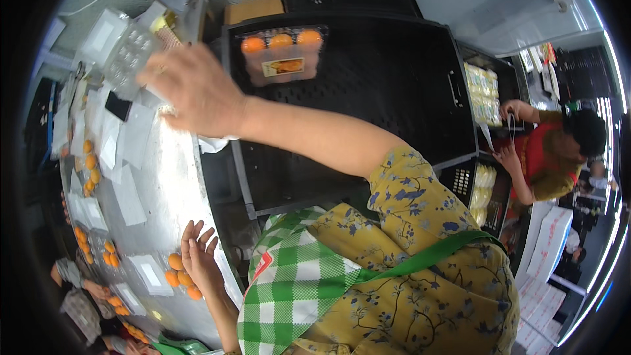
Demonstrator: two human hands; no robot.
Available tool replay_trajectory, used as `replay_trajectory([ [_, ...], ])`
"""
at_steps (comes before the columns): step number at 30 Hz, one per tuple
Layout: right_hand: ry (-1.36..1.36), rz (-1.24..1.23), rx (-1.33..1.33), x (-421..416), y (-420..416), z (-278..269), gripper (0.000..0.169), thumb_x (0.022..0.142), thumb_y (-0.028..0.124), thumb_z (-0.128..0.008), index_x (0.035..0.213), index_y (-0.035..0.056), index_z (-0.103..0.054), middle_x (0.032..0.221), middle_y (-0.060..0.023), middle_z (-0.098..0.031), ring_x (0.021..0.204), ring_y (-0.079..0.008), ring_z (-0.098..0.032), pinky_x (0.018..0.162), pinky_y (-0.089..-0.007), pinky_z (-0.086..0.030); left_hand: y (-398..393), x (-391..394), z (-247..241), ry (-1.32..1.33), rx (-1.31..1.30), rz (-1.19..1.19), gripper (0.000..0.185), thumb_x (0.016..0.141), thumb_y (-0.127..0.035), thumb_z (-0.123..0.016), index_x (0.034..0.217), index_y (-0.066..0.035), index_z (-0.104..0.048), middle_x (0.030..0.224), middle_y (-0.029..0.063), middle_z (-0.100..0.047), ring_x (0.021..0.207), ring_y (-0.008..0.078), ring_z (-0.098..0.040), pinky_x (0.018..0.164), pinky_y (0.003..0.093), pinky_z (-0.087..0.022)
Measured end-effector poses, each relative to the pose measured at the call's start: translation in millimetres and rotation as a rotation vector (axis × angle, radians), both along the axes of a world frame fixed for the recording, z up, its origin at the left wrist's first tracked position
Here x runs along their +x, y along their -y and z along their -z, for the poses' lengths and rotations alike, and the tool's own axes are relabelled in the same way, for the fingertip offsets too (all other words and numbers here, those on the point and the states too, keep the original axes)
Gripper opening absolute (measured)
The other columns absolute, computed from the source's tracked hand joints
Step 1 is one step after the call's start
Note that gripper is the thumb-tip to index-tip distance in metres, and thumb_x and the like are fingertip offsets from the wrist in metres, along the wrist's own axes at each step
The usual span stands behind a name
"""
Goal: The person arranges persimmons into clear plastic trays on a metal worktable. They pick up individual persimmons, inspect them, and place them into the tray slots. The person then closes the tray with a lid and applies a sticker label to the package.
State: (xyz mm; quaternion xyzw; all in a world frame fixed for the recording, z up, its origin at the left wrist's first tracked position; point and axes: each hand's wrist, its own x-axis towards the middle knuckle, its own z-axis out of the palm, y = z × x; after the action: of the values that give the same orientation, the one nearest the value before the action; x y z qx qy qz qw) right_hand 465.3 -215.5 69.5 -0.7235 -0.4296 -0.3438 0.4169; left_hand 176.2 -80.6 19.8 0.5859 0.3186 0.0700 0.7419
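Note:
My right hand, blurred, reaches across the metal table to its far end. Its fingertips are beside a clear plastic tray with moulded cups; whether they grip it is hidden by the blur. My left hand is held palm up at the table's near edge, with fingers apart and nothing in them. Next to it is a cluster of round orange fruits. Beneath my right forearm stands a black plastic crate. In its corner lies a labelled clear pack of orange fruits.
White sheets and more fruits are spread over the table, along with a dark phone-like object. Other people's hands work across it. Behind the crate, a person in a red apron handles a strip near packed crates.

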Motion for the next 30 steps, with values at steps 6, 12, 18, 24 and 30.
replay_trajectory([
  [6,-0.057,-0.587,-0.136,-83.0,-72.8,-7.3,0.044,0.062,0.024,-0.077,0.100,0.0088,-0.060,0.110,-0.0085,-0.054,0.102,-0.0278,-0.051,0.086,-0.0403,-0.041,-16.0,-49.6,-8.1,-0.053,0.025,-0.249,0.041,0.095,-0.024,-0.047,0.126,0.003,-0.047,0.120,0.0172,-0.056,0.098,0.0248,-0.062,0.082,0.0347,-0.052],
  [12,-0.090,-0.879,-0.465,-148.0,-127.5,-14.5,0.033,0.063,0.013,-0.076,0.092,0.0048,-0.061,0.103,-0.0109,-0.057,0.093,-0.0307,-0.054,0.079,-0.0391,-0.043,-28.3,-133.0,14.1,0.033,-0.096,-0.388,0.038,0.094,-0.024,-0.051,0.124,-0.001,-0.051,0.117,0.0111,-0.059,0.098,0.0182,-0.061,0.083,0.0306,-0.049],
  [18,-0.121,-1.182,-0.900,-243.4,-201.3,50.6,0.033,0.069,0.018,-0.073,0.095,0.0046,-0.059,0.096,-0.0097,-0.057,0.092,-0.0286,-0.055,0.078,-0.0378,-0.046,-26.9,-233.6,39.3,-0.011,-0.212,-0.725,0.033,0.095,-0.022,-0.050,0.123,-0.005,-0.054,0.114,0.0092,-0.061,0.096,0.0164,-0.061,0.081,0.0284,-0.049],
  [24,-0.343,-0.929,-1.056,-267.7,-272.8,120.1,0.031,0.074,0.017,-0.070,0.100,0.0020,-0.060,0.087,-0.0124,-0.061,0.082,-0.0287,-0.061,0.071,-0.0371,-0.049,-36.3,-293.1,82.4,-0.042,-0.244,-0.942,0.031,0.095,-0.020,-0.050,0.122,-0.006,-0.055,0.112,0.0073,-0.061,0.096,0.0143,-0.060,0.080,0.0283,-0.048],
  [30,-0.599,-0.744,-1.188,-270.0,-304.9,149.9,0.034,0.077,0.015,-0.067,0.107,0.0020,-0.059,0.088,-0.0125,-0.062,0.081,-0.0255,-0.063,0.070,-0.0336,-0.051,-68.5,-305.9,108.6,-0.131,-0.181,-0.981,0.032,0.094,-0.020,-0.051,0.123,-0.007,-0.055,0.116,0.0067,-0.059,0.099,0.0146,-0.058,0.082,0.0286,-0.046],
])
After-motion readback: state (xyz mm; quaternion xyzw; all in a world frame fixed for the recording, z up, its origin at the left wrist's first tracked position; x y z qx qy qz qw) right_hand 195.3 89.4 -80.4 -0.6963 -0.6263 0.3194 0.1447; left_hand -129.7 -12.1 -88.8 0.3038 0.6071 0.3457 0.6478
